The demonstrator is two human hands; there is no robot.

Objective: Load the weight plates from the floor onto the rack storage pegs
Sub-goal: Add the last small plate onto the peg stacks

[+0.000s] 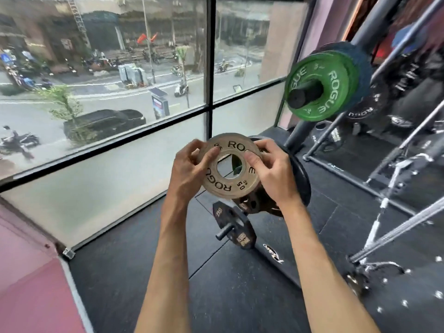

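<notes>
Plate (225,188) held in left hand (189,174) and right hand (274,171), seemingly above dark plates (300,181)

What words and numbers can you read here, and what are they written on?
"ROGUE", twice, on the held pale plate
"05" on the same plate
"ROGUE" on the green plate
"ROGUE" on the black plate beyond it
The low black plate label, the green plate's small numbers and the street sign: too blurred.
</notes>
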